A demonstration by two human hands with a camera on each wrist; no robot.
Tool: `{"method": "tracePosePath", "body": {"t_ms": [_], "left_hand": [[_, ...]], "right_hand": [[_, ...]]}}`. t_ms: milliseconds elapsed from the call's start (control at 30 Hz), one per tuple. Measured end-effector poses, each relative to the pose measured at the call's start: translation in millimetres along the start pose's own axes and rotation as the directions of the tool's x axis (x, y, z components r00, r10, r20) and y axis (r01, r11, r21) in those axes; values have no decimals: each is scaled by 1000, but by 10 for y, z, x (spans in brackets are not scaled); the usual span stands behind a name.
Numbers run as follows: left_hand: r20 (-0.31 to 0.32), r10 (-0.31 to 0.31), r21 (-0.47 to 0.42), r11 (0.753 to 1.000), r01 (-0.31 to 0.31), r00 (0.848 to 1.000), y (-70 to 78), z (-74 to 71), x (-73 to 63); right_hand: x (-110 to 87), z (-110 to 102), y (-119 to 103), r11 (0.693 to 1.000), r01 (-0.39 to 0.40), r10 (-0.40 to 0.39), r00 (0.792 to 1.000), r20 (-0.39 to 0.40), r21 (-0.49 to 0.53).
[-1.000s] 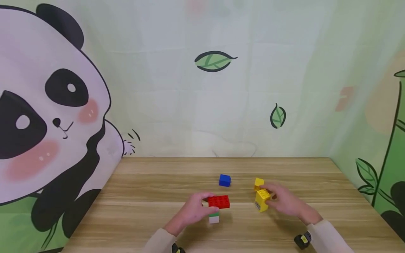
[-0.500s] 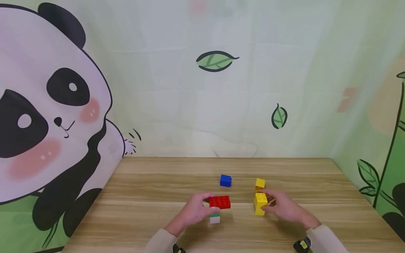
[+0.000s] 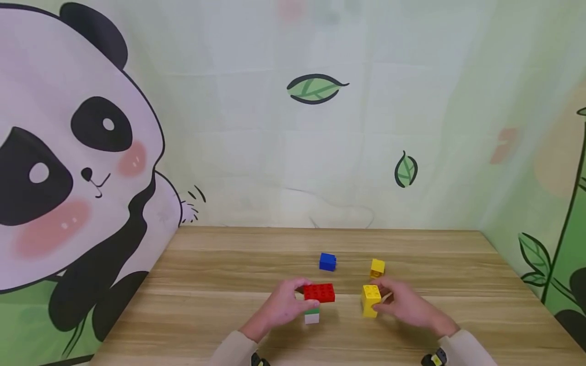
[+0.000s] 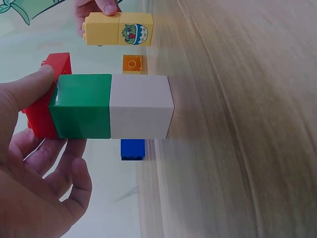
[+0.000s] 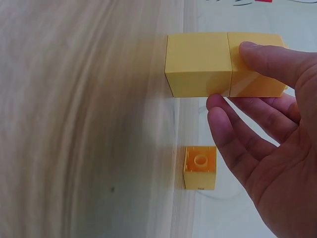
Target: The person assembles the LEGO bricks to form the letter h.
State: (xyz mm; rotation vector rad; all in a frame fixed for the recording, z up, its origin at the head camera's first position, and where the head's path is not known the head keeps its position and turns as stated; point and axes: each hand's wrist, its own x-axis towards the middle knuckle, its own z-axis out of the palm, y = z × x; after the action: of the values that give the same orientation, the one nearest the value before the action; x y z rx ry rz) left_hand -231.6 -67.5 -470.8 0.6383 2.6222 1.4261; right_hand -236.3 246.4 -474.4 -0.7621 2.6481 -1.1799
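The left hand [image 3: 284, 304] pinches a red rectangular plastic brick [image 3: 319, 293] between thumb and fingers; the brick caps a glossy green block [image 4: 81, 106] seated on a white block [image 4: 141, 106]. The right hand [image 3: 406, 304], thumb opposed to fingers, grips a stack of two yellow plastic blocks [image 3: 371, 301]. Compared with one second ago, this stack has moved left, nearer the red brick, and rotated; the left hand has held position. Beyond, on the wood-grain worktop [image 3: 206, 284], a single yellow plastic block [image 3: 377, 267] exposes its hollow underside; a blue plastic block [image 3: 327, 262] lies to its left.
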Motion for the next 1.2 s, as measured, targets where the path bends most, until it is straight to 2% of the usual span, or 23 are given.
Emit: {"method": "tracePosePath", "body": {"t_ms": [267,833,933,1100,1200], "left_hand": [[9,-14,22,1000,13,1000,56,-10,-13],[31,-6,8,1000,6,999,94,23,-13],[33,-9,16,1000,8,999,121,39,-8],[39,5,27,1000,-6,999,154,63,16],[45,5,43,999,-7,999,179,69,26]], "right_hand": [[20,79,-70,1000,10,-9,1000,21,-7],[89,259,-165,993,110,-109,994,17,-39],[105,286,-176,992,125,-125,992,21,-22],[132,309,-217,996,85,-87,995,53,35],[140,328,-246,995,89,-92,994,60,51]]}}
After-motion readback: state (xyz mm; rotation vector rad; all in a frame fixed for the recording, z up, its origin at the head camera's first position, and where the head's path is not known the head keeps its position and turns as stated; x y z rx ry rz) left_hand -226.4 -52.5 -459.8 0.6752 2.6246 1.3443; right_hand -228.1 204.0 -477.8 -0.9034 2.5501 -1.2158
